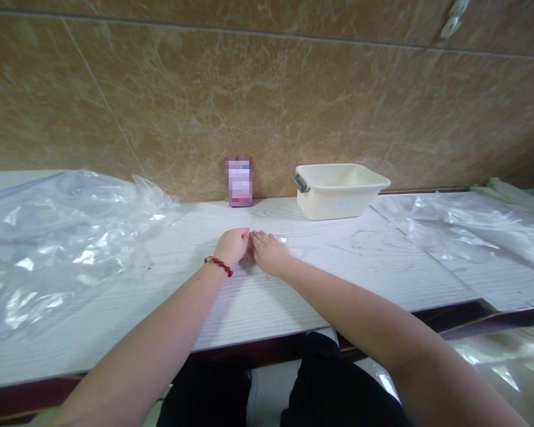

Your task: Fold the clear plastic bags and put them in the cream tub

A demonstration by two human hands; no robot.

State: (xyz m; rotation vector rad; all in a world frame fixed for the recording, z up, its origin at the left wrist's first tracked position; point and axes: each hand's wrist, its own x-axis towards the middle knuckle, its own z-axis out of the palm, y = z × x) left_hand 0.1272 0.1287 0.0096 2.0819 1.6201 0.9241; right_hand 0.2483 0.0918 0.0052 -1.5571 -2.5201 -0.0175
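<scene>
My left hand (232,244), with a red bead bracelet (219,264) on the wrist, is closed near the middle of the white table. Its thumb and fingers are pressed together, and whatever they hold is hidden. Right beside it, my right hand (269,252) lies low on the tabletop with its fingers stretched out toward the left one. A small piece of clear plastic (281,239) glints just past the right hand's fingers. How far it runs under the hands is hard to make out.
Along the wall stand a cream plastic bin (338,198) with a grey handle and a phone-like upright device (239,182) with a blurred screen. Crumpled clear plastic bags (71,237) cover the left side; more plastic bags (471,228) lie at the right. The white table's (258,323) front edge is near my legs.
</scene>
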